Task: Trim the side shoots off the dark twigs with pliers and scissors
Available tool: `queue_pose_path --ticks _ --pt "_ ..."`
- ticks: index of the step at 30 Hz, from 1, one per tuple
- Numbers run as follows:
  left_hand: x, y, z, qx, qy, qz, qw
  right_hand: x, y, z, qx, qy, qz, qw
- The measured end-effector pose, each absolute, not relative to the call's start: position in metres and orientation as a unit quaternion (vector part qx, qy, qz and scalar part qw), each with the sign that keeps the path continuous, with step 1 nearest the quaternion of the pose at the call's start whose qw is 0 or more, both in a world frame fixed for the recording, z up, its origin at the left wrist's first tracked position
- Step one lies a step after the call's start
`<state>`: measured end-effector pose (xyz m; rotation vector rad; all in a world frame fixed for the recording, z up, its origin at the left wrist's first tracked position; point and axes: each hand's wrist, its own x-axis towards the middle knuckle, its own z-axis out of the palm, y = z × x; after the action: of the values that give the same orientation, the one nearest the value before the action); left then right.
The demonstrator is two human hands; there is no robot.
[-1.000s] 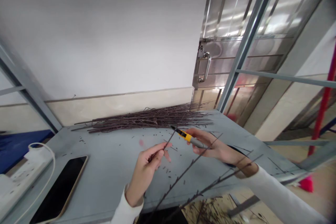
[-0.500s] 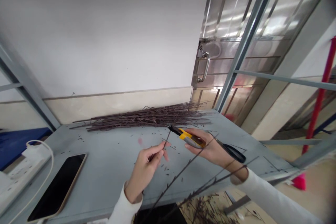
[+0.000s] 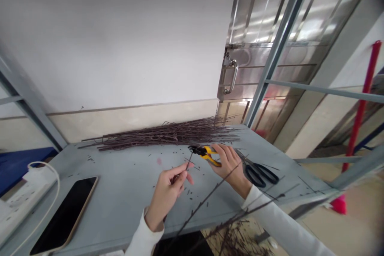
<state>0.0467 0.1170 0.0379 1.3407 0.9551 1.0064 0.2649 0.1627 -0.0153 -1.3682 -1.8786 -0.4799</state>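
Note:
My left hand (image 3: 171, 184) pinches a thin dark twig (image 3: 189, 161) between thumb and fingertips, its upper end pointing up and slightly right. My right hand (image 3: 229, 164) grips yellow-and-black pliers (image 3: 207, 155) by the handles, which stand apart. The pliers' dark jaws are at the twig's upper end; whether they touch it I cannot tell. Black-handled scissors (image 3: 261, 174) lie on the grey table (image 3: 120, 204) beside my right wrist. Behind both hands rests a long bundle of dark twigs (image 3: 168, 134) along the wall.
Small cut bits lie scattered over the tabletop. At the left are a phone (image 3: 64, 216) and a white power strip (image 3: 22, 204) with a cable. Long branches (image 3: 207, 200) rise at the near edge, before my right forearm. Metal frame posts (image 3: 270, 64) stand at the table's corners.
The handles of the pliers have spread apart in my right hand, which has shifted a little left, uncovering more of the scissors. My left hand keeps nearly the same place with its twig.

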Motion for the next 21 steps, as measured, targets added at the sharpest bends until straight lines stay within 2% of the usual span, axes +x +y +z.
queue_pose_path --ticks 3,7,11,14,19,21 --pt "0.044 0.120 0.036 0.577 0.408 0.430 0.562 0.254 0.162 -0.013 -0.559 -0.730 -0.150 0.363" --pt "0.041 0.125 0.035 0.580 0.425 0.443 0.535 0.246 0.156 -0.010 -0.579 -0.744 -0.016 0.334" --pt "0.039 0.128 0.036 0.571 0.434 0.452 0.530 0.242 0.147 -0.004 -0.547 -0.735 0.171 0.363" --pt "0.036 0.129 0.037 0.573 0.438 0.452 0.524 0.241 0.142 -0.001 -0.479 -0.706 0.360 0.377" --pt "0.032 0.131 0.036 0.601 0.444 0.443 0.496 0.246 0.135 -0.007 -0.364 -0.627 0.600 0.339" --pt "0.033 0.130 0.035 0.612 0.434 0.431 0.500 0.246 0.132 -0.009 -0.275 -0.558 0.714 0.320"
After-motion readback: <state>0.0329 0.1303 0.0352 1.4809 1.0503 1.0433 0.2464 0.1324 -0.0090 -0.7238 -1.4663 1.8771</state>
